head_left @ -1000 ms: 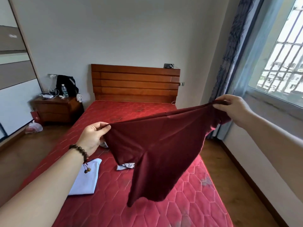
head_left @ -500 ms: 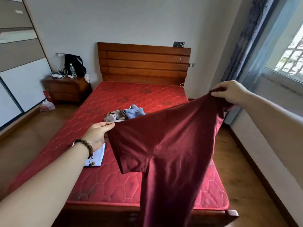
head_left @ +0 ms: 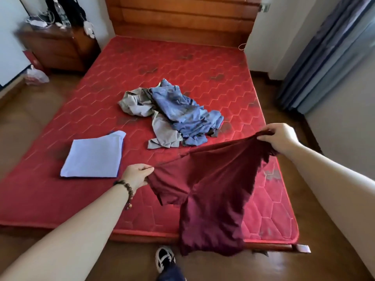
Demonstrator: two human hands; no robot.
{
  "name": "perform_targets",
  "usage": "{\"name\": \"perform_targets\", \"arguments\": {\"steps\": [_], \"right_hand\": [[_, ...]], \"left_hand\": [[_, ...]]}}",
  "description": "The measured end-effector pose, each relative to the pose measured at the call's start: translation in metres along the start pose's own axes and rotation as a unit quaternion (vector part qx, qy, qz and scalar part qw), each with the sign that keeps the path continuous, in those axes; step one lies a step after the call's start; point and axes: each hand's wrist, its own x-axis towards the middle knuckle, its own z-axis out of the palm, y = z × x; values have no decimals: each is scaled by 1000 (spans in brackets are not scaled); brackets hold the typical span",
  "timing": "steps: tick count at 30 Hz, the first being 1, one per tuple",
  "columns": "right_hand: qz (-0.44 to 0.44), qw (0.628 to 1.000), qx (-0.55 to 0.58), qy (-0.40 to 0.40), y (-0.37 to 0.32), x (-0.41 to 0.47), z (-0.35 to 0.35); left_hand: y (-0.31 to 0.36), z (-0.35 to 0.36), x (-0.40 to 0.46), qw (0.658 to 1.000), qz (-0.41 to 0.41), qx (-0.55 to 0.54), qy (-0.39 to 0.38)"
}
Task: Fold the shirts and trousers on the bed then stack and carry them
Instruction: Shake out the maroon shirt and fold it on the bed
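Bedroom seen from the foot of a bed [head_left: 85, 122] with a red quilted mattress and wooden headboard [head_left: 182, 19]. The left hand [head_left: 136, 175] and right hand [head_left: 281, 137], held well apart, each pinch an upper edge of a maroon shirt [head_left: 213, 191] that hangs over the mattress's near edge. A folded pale-blue garment [head_left: 93, 159] lies left; crumpled jeans [head_left: 182, 110] and grey clothing [head_left: 142, 110] lie mid-bed. Nightstand [head_left: 58, 51], curtain [head_left: 328, 57] and wood floor [head_left: 26, 122] surround.

No text, label, brand, number or sign could be read anywhere in the room; nothing printed showed on the clothes, the bed or the furniture.
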Motion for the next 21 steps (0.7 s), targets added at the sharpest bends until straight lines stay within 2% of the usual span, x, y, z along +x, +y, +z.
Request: {"name": "perform_targets", "arguments": {"steps": [6, 11, 18, 21], "right_hand": [[13, 1000, -4, 17, 14, 72, 69], [20, 1000, -17, -1, 17, 130, 120], [-8, 998, -55, -43, 27, 218, 206], [-33, 995, -75, -50, 38, 250, 252]], "left_hand": [[-14, 2, 99, 999, -14, 38, 12], [-30, 1, 161, 995, -11, 100, 28], [-73, 7, 232, 988, -4, 123, 94], [-98, 13, 264, 973, 25, 180, 141]]}}
